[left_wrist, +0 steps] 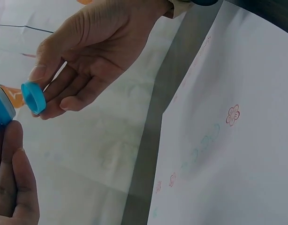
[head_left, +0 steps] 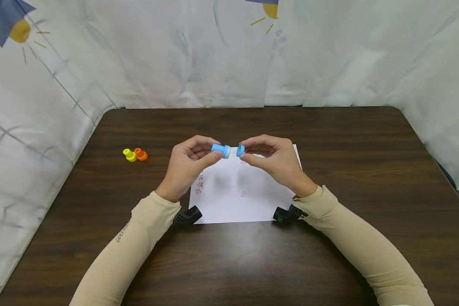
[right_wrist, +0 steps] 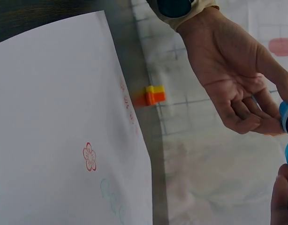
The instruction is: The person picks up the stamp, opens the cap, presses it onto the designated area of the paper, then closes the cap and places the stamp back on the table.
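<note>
Sleeves: two beige sleeves run up from the near edge of the dark wooden table [head_left: 329, 127], each with a black wrist camera strapped at the cuff.
Left hand: left hand [head_left: 185, 168] is raised over the paper, thumb and fingers curled round the blue stamp body [head_left: 220, 150], which points right toward the other hand; in the left wrist view only its blue end shows at the frame's edge.
Right hand: right hand [head_left: 277, 161] is raised at the same height, thumb and forefinger pinching the blue stamp cap [left_wrist: 33, 97], its remaining fingers loosely bent below.
Stamp position: body and cap sit between the two hands, just apart, with a small gap separating them, above the far edge of the paper.
Paper: one white sheet of paper [head_left: 248, 199] lies flat under both hands, bearing small red flower prints [right_wrist: 89, 156] and fainter pale green ones.
Other stamps: two lie touching on the table, well left of the hands, a yellow stamp [head_left: 129, 155] and an orange stamp [head_left: 140, 154].
Count: two hands, one stamp body, one cap, one sheet, two spare stamps.
Backdrop: white printed cloth [head_left: 176, 51] hangs behind and beside the table.
</note>
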Motion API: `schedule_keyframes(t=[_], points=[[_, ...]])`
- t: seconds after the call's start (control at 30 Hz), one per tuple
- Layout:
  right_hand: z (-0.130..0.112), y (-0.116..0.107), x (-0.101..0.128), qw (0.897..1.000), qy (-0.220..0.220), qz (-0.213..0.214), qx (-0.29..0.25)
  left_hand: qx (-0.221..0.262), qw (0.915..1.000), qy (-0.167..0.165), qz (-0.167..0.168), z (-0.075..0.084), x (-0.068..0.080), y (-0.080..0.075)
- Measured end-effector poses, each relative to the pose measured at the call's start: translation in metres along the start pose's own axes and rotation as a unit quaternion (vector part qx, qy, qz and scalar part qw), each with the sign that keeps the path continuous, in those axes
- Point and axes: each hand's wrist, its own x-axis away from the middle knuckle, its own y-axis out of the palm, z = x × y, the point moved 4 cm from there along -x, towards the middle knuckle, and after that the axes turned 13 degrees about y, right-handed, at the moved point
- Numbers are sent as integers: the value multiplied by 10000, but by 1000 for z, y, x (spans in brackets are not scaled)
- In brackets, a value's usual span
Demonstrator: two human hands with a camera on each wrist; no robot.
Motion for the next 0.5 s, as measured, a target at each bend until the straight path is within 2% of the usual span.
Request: schedule_keyframes(t=[0.5], points=[[-2, 7, 4, 9996, 119, -258, -1, 152, 9996, 29, -235, -4, 2, 7]])
